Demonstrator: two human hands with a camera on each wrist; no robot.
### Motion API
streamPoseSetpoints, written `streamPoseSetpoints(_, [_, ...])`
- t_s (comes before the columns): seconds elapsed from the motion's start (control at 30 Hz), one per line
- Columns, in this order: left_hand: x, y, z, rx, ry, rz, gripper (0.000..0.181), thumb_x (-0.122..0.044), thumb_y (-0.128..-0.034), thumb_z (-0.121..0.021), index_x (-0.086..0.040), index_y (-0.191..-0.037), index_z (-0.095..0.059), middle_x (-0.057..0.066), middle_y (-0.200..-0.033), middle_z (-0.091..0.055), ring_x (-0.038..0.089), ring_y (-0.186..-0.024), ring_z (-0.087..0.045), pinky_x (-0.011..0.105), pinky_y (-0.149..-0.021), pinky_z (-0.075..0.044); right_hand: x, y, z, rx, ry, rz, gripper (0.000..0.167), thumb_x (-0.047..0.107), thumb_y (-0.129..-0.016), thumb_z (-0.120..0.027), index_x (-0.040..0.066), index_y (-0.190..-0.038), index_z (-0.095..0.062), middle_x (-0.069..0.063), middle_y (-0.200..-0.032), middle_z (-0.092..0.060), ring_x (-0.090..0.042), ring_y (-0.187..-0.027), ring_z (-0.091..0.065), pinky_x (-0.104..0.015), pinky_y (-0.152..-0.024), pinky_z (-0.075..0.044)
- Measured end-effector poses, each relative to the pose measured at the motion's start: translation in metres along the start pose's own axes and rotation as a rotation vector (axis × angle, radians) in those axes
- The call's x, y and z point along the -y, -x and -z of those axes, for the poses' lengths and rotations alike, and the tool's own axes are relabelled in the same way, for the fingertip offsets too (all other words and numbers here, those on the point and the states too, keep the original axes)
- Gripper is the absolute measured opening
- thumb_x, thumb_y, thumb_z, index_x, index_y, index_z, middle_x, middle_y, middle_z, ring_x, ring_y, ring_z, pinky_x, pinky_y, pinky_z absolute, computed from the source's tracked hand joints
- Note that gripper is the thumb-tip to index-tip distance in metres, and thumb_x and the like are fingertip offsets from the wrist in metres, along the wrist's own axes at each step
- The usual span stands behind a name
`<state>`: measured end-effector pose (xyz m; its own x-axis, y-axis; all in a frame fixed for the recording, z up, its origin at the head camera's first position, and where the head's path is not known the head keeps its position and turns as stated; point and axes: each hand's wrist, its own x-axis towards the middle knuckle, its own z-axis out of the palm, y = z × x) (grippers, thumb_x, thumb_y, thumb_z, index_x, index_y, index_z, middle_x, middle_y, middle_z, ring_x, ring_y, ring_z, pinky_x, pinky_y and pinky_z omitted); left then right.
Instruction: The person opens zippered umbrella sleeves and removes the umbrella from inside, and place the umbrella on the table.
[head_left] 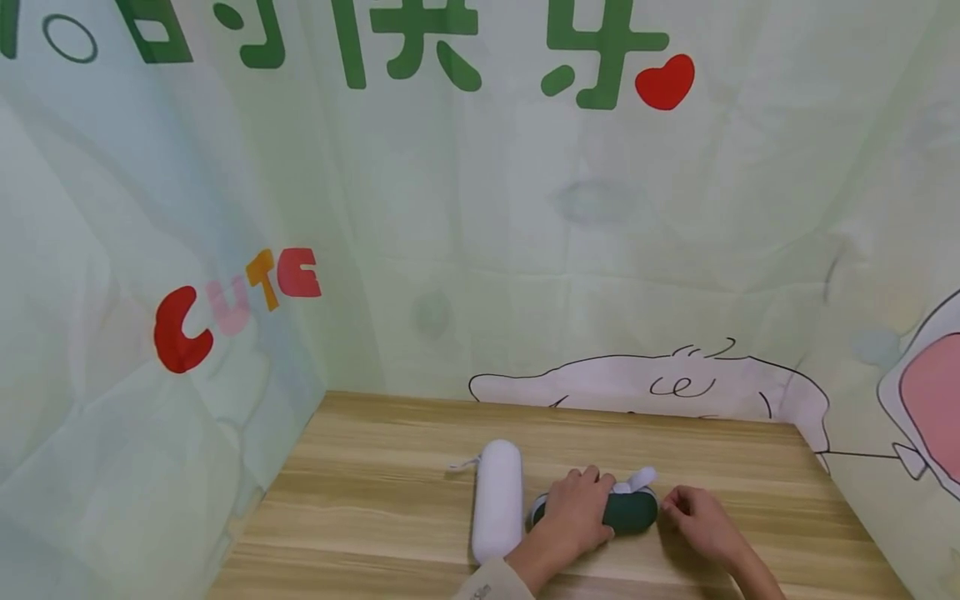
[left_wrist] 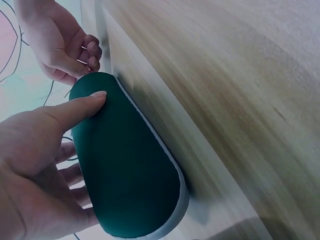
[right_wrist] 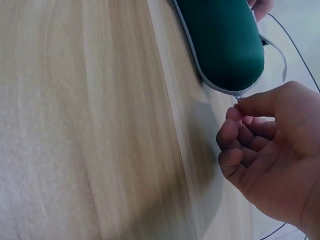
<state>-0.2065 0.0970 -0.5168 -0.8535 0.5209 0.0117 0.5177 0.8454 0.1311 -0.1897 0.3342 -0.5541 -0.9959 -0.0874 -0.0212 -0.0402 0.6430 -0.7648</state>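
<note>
A dark green oblong zipper case (head_left: 630, 512) with pale trim lies on the wooden table. My left hand (head_left: 577, 510) grips it from above; in the left wrist view the thumb (left_wrist: 87, 107) lies along one green face and the other fingers reach round behind. At the case's right end my right hand (head_left: 701, 521) pinches a small zipper pull (right_wrist: 237, 98) between thumb and forefinger, other fingers curled. A pale strap (head_left: 642, 477) sticks out from the case's far side. How far the zipper is open cannot be seen.
A white oblong case (head_left: 498, 502) with a thin cord (head_left: 463, 464) lies on the table (head_left: 360, 500) just left of my left hand. A printed cloth (head_left: 480, 208) hangs behind the table and along both sides.
</note>
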Motion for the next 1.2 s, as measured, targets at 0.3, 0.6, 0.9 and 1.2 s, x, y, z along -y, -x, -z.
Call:
streamPoseSetpoints(0.3, [0.001,-0.003,-0.003,0.012,0.01,-0.004,0.065,-0.049,-0.0823,-0.09,-0.031,-0.138,-0.062,-0.008,-0.126,-0.063,0.012,-0.109,-0.062,0.033,-0.08,-0.056,-0.005,0.001,-0.003,0.025,0.0,0.036,0.01,0.001,-0.098,-0.064,0.001,-0.089,-0.066,-0.002,-0.076,-0.06,-0.009,-0.063,-0.055,-0.026,-0.057,-0.048])
streamPoseSetpoints(0.6, [0.01,-0.003,-0.004,0.036,0.049,-0.018,0.066,-0.054,-0.0876,-0.083,-0.028,-0.144,-0.062,-0.007,-0.131,-0.064,0.012,-0.111,-0.063,0.035,-0.079,-0.057,-0.001,-0.001,-0.007,-0.038,-0.015,-0.072,0.01,0.002,-0.099,-0.064,0.003,-0.089,-0.066,-0.001,-0.077,-0.059,-0.011,-0.066,-0.054,-0.026,-0.061,-0.047])
streamPoseSetpoints(0.9, [0.021,-0.002,0.007,0.06,0.387,0.092,0.064,-0.053,-0.0865,-0.082,-0.016,-0.136,-0.066,-0.002,-0.118,-0.072,0.01,-0.096,-0.065,0.029,-0.079,-0.053,0.005,-0.01,0.003,0.124,-0.514,-0.247,0.021,0.011,-0.109,-0.05,0.001,-0.094,-0.06,-0.001,-0.081,-0.057,-0.012,-0.067,-0.053,-0.024,-0.059,-0.047])
streamPoseSetpoints(1.2, [0.03,-0.005,0.0,0.03,0.473,0.103,0.059,-0.05,-0.0888,-0.081,-0.015,-0.133,-0.064,0.001,-0.115,-0.071,0.011,-0.093,-0.064,0.03,-0.079,-0.053,0.001,-0.017,0.004,0.218,-0.697,-0.259,0.024,0.011,-0.109,-0.048,0.008,-0.092,-0.065,0.005,-0.081,-0.059,-0.006,-0.068,-0.054,-0.019,-0.061,-0.046])
